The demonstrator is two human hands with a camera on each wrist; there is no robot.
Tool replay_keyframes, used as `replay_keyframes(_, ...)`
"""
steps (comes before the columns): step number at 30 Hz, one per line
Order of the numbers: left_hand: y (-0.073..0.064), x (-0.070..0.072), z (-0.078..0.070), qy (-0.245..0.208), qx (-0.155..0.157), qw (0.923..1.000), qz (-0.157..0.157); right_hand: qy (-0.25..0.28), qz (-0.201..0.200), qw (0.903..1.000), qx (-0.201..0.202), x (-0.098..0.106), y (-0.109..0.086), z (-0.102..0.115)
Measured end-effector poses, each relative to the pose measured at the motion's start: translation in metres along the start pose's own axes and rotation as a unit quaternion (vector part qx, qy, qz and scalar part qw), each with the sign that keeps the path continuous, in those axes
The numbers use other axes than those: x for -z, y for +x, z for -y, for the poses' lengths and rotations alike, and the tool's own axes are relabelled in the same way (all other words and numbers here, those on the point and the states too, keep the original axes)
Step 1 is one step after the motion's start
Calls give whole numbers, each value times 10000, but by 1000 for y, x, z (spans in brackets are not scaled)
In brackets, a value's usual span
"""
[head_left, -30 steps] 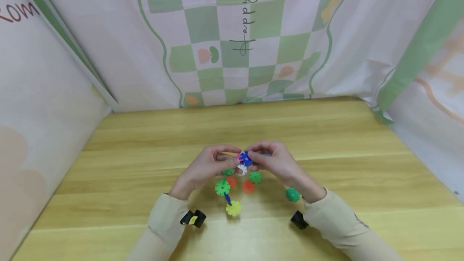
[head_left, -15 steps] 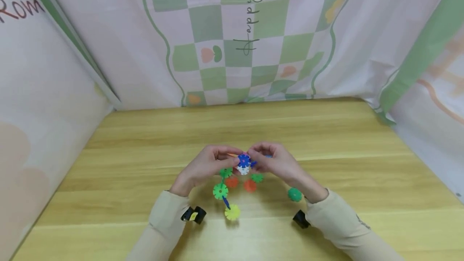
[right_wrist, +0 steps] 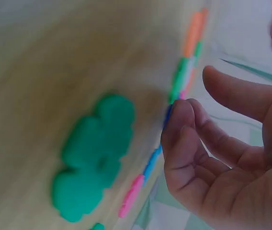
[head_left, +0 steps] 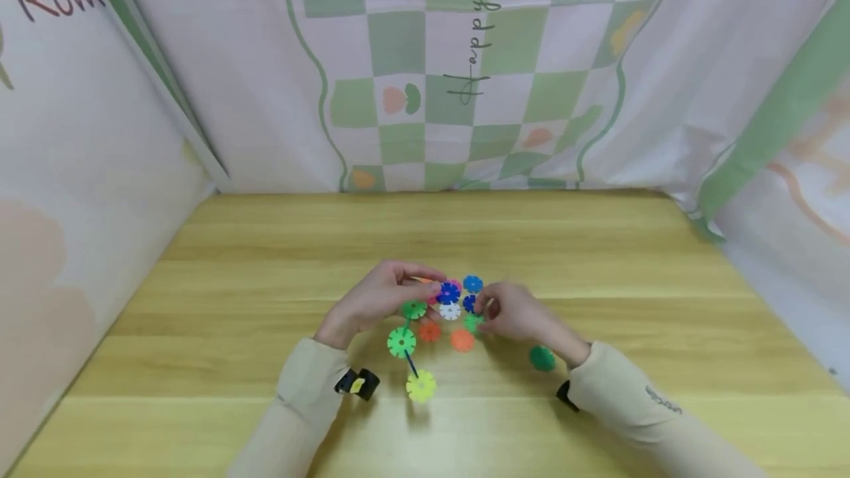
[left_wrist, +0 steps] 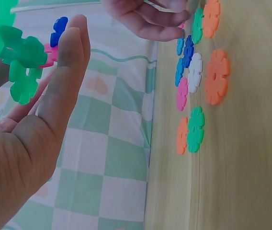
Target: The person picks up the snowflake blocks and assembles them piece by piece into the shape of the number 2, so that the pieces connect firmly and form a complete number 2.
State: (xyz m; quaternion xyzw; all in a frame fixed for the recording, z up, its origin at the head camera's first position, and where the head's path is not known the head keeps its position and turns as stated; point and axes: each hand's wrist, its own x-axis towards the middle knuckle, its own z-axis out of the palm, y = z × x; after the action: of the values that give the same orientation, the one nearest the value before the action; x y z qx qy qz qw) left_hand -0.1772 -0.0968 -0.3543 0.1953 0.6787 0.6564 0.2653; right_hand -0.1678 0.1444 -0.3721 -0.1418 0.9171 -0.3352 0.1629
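Observation:
My left hand (head_left: 385, 297) pinches a chain of slotted plastic snowflake discs above the table. From a yellow disc (head_left: 421, 386) at its low end, the chain runs through a thin blue piece (head_left: 411, 363) and a light green disc (head_left: 401, 342) up to the fingers. In the left wrist view, a pink disc (left_wrist: 51, 55) and a dark blue disc (left_wrist: 58, 31) show beside the thumb. My right hand (head_left: 524, 313) hovers over loose discs, thumb apart from loosely bent fingers, holding nothing. Near its fingertips are a green disc (head_left: 472, 322) and a dark blue one (head_left: 471, 304).
Loose discs lie flat on the wooden table (head_left: 299, 242): a white one (head_left: 450, 311), a light blue one (head_left: 473, 284), orange ones (head_left: 462, 340) and others. A dark green disc (head_left: 542, 358) lies apart near the right wrist. A checked curtain (head_left: 451, 94) hangs behind the table.
My right hand has let go of the dark blue disc on the chain and moved right, down over the loose discs. My left hand still holds the chain, nearly in place.

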Motion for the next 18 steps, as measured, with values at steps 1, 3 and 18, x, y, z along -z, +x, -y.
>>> replay_keyframes(1, 0, 0, -1, -4, -4, 10000, 16, -90, -1, 10000, -16, -1, 0, 0)
replay_keyframes(3, 0, 0, -1, 13, -49, 10000, 50, -270, -18, 9996, -50, -5, 2, 0)
replay_keyframes(18, 0, 1, -1, 109, -174, 9996, 188, -846, -223, 9961, -92, -11, 4, 5)
